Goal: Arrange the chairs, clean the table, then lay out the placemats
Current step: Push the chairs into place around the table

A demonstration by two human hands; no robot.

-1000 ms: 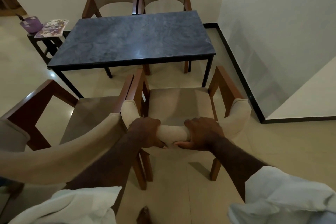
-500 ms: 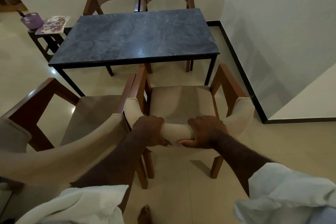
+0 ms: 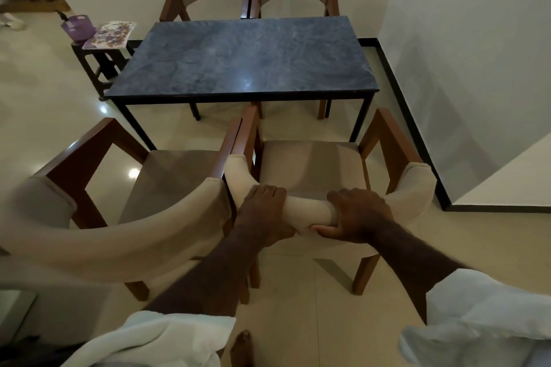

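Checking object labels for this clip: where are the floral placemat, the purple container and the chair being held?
floral placemat [image 3: 111, 35], head view, centre of its printed top.
purple container [image 3: 78, 27], head view, its front wall.
held chair [image 3: 308, 165], head view, middle of its seat cushion.

text: none legible | labels: none | brands: none | numbers: none | signs: none

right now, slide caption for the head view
Left hand and right hand grip the padded back of the near right chair before the table; a floral placemat lies on a side stool.
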